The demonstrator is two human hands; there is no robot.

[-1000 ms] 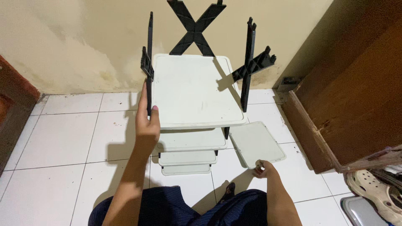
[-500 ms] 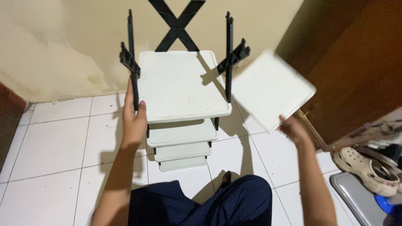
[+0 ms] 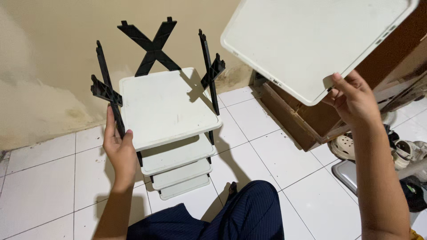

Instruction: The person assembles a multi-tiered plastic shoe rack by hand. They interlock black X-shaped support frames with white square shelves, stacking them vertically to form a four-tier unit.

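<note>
A loose white shelf panel [image 3: 307,42] is held up in the upper right of the frame, tilted, its lower corner gripped by the right hand [image 3: 353,100], whose fingers are curled closed around the edge with the thumb laid on the near face. In the centre left of the frame a shelf rack [image 3: 167,106] of stacked white tiers is seen on the white tiled floor [image 3: 40,178] against a cream wall [image 3: 49,66]. Its front left black post [image 3: 106,89] is grasped by the left hand [image 3: 119,149], fingers wrapped shut around it beside the top tier. A black X-shaped brace [image 3: 152,46] is seen behind the rack. Brown wooden furniture [image 3: 302,115] is seen at right, with sandals [image 3: 347,146] just beside it. Dark blue trousers [image 3: 235,218] are seen at the bottom centre.
</note>
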